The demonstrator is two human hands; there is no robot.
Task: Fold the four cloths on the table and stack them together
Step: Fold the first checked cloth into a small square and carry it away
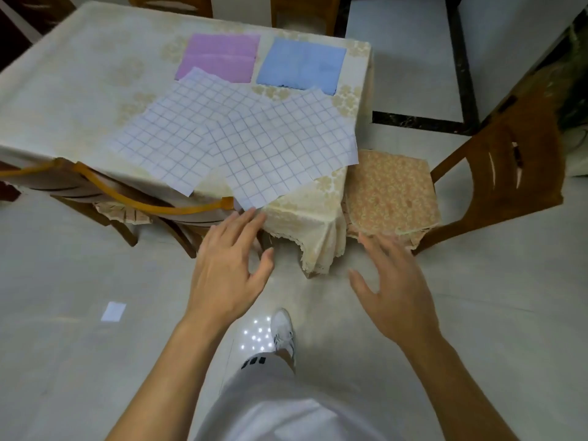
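Observation:
Two white cloths with a blue grid lie spread and overlapping at the table's near corner: the left checked cloth (pixel 165 135) and the right checked cloth (pixel 286 144), whose corner hangs over the edge. Behind them a purple cloth (pixel 219 57) and a blue cloth (pixel 302 65) lie flat side by side. My left hand (pixel 229 268) is open, fingers spread, its fingertips just below the hanging corner of the right checked cloth. Below the table corner, my right hand (pixel 391 288) is open too, and holds nothing.
The table (pixel 79 74) wears a cream tablecloth that drapes over its corner. A wooden chair (pixel 496 173) with a floral cushion stands at the right, another chair (pixel 105 189) is tucked in at the left. More chairs stand behind. My foot and a white paper are on the floor.

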